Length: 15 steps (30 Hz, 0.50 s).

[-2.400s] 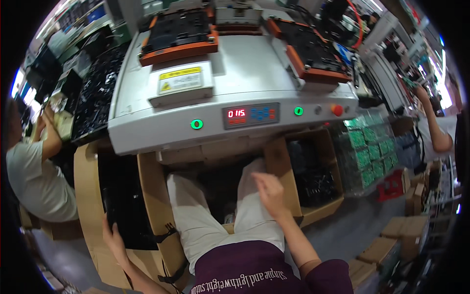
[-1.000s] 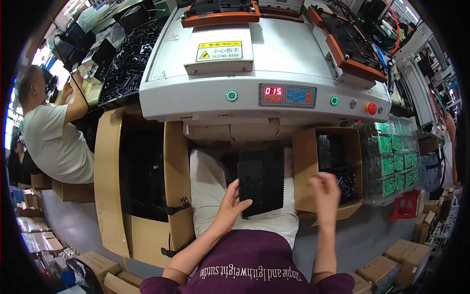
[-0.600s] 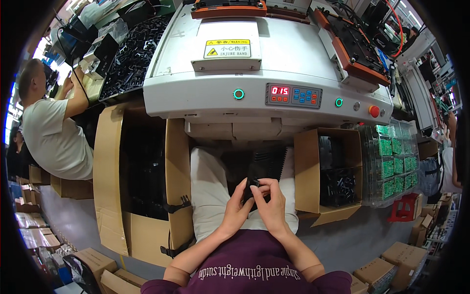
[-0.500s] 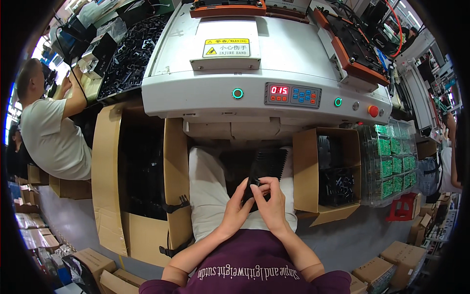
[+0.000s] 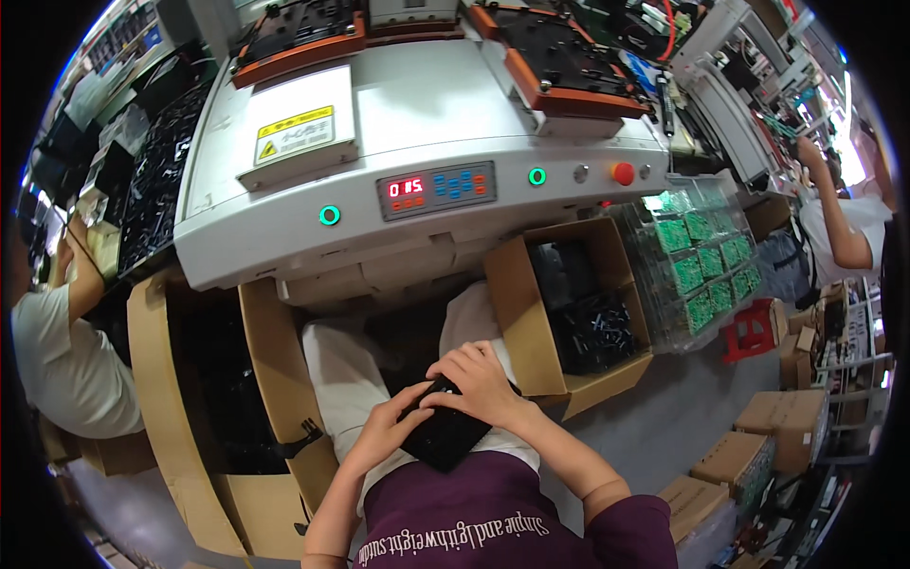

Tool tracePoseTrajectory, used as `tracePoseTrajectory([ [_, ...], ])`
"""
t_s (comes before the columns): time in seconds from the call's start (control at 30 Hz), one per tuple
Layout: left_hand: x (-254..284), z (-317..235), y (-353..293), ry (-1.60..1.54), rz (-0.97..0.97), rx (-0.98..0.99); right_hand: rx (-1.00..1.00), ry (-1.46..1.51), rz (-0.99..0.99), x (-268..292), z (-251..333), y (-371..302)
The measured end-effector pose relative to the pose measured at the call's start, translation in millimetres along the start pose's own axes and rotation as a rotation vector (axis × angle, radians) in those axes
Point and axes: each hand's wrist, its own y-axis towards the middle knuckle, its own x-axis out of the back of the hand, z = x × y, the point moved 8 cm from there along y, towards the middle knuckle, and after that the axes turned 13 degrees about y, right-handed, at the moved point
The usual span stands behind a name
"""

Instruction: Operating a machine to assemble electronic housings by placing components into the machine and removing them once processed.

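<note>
A flat black plastic panel [image 5: 445,438] lies tilted over my lap, one corner pointing toward my shirt. My left hand [image 5: 387,425] grips its left edge, with the thumb reaching over the face. Across the panel's far end lies my right hand [image 5: 479,384], its fingers bent over the edge and its thumb near my left fingertips. Both hands are closed on the panel, and they cover its upper part. Whether a small piece sits between the fingertips I cannot tell.
Ahead stands a white machine with a control panel [image 5: 436,190] and orange-framed fixtures [image 5: 559,62]. An open carton [image 5: 517,313] of black parts is at my right, by clear trays of green boards [image 5: 701,270]. A tall carton [image 5: 270,351] stands left, beyond it a seated co-worker [image 5: 71,365].
My view has swung to the right. The black panel has turned and come closer to my body, its toothed edge no longer showing. My right hand has moved over its far end.
</note>
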Motion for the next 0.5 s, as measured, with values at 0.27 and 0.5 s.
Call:
tracePoseTrajectory([
  [0.27,4.9,5.8,19.2,-0.198,-0.081,0.113,-0.198,0.151,0.007,29.1,-26.1,-8.6],
  [0.5,23.4,47.0,12.1,-0.461,-0.33,0.055,-0.569,0.484,-0.608,50.5,-68.3,-29.0],
])
